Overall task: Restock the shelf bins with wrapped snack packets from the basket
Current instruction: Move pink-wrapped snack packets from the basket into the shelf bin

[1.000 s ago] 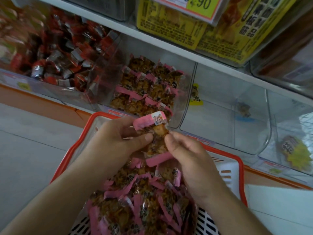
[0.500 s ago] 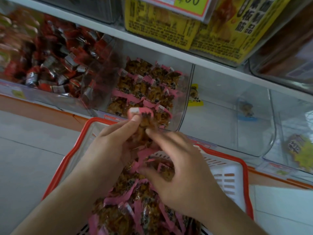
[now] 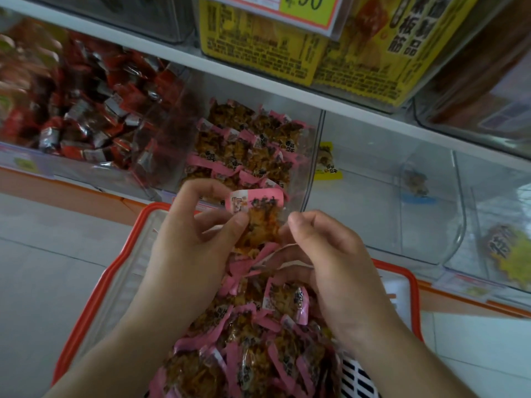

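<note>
While the left hand (image 3: pixel 189 242) pinches a packet (image 3: pixel 258 222), the right hand (image 3: pixel 330 268), at its 3 o'clock, grips packets over the basket (image 3: pixel 123 271).

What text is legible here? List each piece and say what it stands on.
"90": yellow price tag on the upper shelf edge; its start is cut off.
"板筋", "制品": yellow package on the upper shelf.
Fine print on that package: too small.
Print on the pink packet that the left hand pinches: blurred.
</note>
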### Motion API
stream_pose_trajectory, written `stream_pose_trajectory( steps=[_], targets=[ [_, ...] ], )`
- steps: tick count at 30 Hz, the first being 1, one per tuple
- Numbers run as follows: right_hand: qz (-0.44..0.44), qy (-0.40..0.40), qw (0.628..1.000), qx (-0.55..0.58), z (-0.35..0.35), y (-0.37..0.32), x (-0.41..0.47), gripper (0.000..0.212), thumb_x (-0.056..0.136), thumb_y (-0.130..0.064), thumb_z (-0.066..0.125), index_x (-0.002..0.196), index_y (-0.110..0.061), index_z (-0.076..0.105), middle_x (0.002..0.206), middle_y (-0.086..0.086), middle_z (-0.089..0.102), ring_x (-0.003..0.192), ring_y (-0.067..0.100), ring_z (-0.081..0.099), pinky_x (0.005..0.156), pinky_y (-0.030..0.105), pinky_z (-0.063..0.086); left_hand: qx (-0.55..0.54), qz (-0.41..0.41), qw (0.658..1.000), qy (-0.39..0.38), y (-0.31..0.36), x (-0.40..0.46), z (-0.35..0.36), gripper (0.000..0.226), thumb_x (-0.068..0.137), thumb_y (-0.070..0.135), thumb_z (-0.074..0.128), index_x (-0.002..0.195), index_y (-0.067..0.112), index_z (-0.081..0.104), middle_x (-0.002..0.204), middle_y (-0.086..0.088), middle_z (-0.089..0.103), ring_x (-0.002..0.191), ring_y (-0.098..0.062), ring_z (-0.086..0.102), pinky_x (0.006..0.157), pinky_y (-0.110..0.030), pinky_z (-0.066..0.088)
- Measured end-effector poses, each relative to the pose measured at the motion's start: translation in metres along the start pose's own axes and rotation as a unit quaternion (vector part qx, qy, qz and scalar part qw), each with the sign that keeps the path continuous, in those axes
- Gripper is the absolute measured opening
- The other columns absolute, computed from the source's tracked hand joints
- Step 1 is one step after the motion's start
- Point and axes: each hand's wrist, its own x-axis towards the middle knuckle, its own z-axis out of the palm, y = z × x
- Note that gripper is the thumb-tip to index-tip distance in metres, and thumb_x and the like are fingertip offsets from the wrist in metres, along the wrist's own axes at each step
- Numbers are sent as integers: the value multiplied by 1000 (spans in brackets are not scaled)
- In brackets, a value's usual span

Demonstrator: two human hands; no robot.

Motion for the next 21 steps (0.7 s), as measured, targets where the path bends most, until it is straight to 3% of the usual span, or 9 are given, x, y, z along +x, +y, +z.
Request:
stream_pose_trajectory(
  steps=[2,4,6,8,10,13,16,19,21],
  targets=[
    [0,23,999,-34,0,3,2,16,96,-31,75,88,-17,75,85,9,77,79,29,78,78,52,66,10,37,999,12,0,-3,3,32,94,9,71,113,31,57,89,-10,76,70,-37,74,58,-69,57],
    [-6,27,997,-78,-1,7,2,10,94,-16,81,87,-22,75,86,4,77,82,24,78,81,50,66,75,65,995,-5,-3,-4,5,27,94,9,72,107,32,64,91,0,77,75,-24,76,60,-60,61],
    [1,28,995,-99,-4,8,2,21,91,-5,81,93,-25,76,92,-3,79,87,15,78,83,41,66,145,48,988,-30,-6,-2,4,27,91,13,76,103,36,70,94,10,77,83,-11,76,71,-48,65],
    [3,21,994,-108,-7,7,3,31,89,0,80,102,-28,76,95,-10,79,90,7,76,81,29,63,162,-1,985,-59,-7,1,2,40,85,13,82,108,44,70,97,13,78,84,-9,75,74,-40,65],
    [-10,14,989,-146,-8,5,5,35,90,-4,81,108,-32,75,100,-17,77,93,2,75,82,24,62,165,-25,983,-70,-8,5,3,52,81,11,86,111,50,67,97,13,78,83,-10,76,73,-35,64],
    [-58,29,964,-258,-12,4,6,31,96,-18,78,115,-41,69,108,-26,71,100,-7,67,86,14,57,190,2,980,-53,-3,12,8,50,80,17,88,110,50,66,95,20,77,83,-3,75,67,-19,58],
    [-102,91,920,-368,-26,5,9,34,97,-23,73,126,-36,63,117,-23,61,108,-5,60,88,8,48,245,53,967,-41,10,36,13,50,82,24,88,117,50,64,100,25,74,90,6,70,76,-17,56],
    [-62,88,889,-444,-39,9,11,42,98,-24,71,137,-28,55,128,-16,51,120,3,50,85,4,33,303,100,947,-48,17,84,23,51,83,19,84,120,47,64,99,28,68,91,8,66,74,-8,48],
    [-48,70,882,-463,-42,10,10,44,100,-26,68,141,-29,52,132,-15,48,122,3,47,87,6,31,340,131,928,-74,15,116,34,49,82,18,83,119,44,64,103,28,64,95,4,64,74,-4,43]
  ],
)
